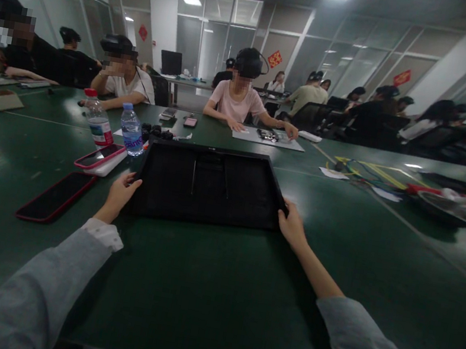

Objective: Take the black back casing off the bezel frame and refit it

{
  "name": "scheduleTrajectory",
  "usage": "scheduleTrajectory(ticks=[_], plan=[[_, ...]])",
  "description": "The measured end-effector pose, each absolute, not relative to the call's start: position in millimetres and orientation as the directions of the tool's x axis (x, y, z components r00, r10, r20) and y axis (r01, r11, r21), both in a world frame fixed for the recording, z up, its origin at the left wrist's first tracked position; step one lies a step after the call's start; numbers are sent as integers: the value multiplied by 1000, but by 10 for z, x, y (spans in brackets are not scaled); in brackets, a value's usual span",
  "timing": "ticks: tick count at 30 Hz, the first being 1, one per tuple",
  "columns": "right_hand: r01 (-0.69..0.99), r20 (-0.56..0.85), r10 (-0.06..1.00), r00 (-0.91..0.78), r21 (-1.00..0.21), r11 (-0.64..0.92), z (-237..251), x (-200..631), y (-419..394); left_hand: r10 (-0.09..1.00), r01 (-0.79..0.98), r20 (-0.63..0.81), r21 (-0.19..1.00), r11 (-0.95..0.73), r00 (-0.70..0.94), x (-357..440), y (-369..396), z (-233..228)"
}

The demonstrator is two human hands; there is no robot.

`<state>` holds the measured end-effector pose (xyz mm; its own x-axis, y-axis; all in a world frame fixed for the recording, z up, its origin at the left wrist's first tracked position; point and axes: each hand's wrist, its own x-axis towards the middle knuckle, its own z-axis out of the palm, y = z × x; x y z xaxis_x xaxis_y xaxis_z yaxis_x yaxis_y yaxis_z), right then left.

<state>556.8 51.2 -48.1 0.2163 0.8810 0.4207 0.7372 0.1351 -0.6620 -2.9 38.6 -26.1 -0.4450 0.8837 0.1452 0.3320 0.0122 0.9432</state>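
The left hand (120,195) and right hand (294,224) grip opposite sides of a shallow black tray (167,187) over the green tabletop (194,294), a blue-capped bottle (132,131) just beside its left edge.

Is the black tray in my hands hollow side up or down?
Hollow side up: the black tray shows its recess within raised edges.
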Motion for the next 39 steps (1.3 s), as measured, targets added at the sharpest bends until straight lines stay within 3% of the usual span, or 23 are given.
scheduleTrajectory(ticks=[12,39], plan=[[724,455,865,209,-667,176,-532,5594,554,871,285,143,958,-4,-470,6,312,-195],[721,433,877,206,-673,163,-547,5606,570,862,421,203,907,12,-464,-70,364,-282]])
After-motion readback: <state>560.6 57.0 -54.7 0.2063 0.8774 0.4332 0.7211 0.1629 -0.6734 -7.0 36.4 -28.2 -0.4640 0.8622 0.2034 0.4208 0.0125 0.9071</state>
